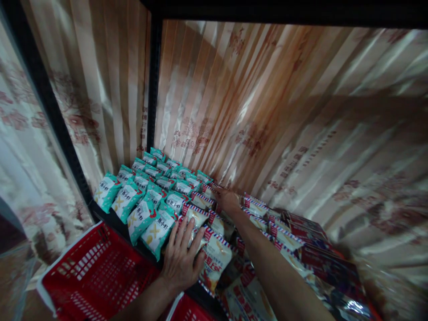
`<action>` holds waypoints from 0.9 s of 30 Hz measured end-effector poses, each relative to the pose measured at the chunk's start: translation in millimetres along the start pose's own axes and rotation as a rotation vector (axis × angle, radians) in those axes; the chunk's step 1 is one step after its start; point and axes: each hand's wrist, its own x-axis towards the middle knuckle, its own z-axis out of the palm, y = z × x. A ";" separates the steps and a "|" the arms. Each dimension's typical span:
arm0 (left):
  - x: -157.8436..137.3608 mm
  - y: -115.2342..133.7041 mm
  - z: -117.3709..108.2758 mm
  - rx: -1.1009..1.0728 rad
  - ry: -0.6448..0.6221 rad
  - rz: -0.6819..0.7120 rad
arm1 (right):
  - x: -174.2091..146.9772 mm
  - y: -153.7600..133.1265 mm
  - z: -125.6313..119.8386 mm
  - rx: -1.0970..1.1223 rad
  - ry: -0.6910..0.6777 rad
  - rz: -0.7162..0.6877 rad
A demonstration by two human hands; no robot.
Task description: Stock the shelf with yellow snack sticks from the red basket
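My left hand [182, 258] lies with fingers spread over the front of a white snack bag [195, 216] with a red-and-blue striped edge. Beside its thumb leans another striped snack bag [216, 257] with red lettering. Farther back, my right hand [229, 203] reaches to the rear of the striped rows, one finger stretched toward the top of a snack bag [209, 191]. Its other fingers are mostly hidden, so any grip is unclear. Left of both hands stand several rows of teal-and-white snack bags [157, 229], upright or leaning back.
A red basket [100, 267] with a pale rim is at the lower left, and part of another red basket [190, 310] shows at the bottom. Dark red packages [331, 267] lie at right. Black shelf posts [154, 84] and a pleated printed curtain [254, 102] enclose the shelf.
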 end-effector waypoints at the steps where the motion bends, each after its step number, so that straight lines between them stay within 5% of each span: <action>1: 0.1 -0.1 0.5 0.003 0.007 0.001 | 2.5 -0.2 1.8 -0.005 -0.003 -0.013; 13: 2.9 0.3 1.8 0.018 0.013 0.015 | 21.1 9.2 16.9 0.090 -0.059 -0.107; 27: 3.8 0.7 3.8 0.004 0.018 0.006 | 19.2 17.7 19.2 0.044 0.007 0.004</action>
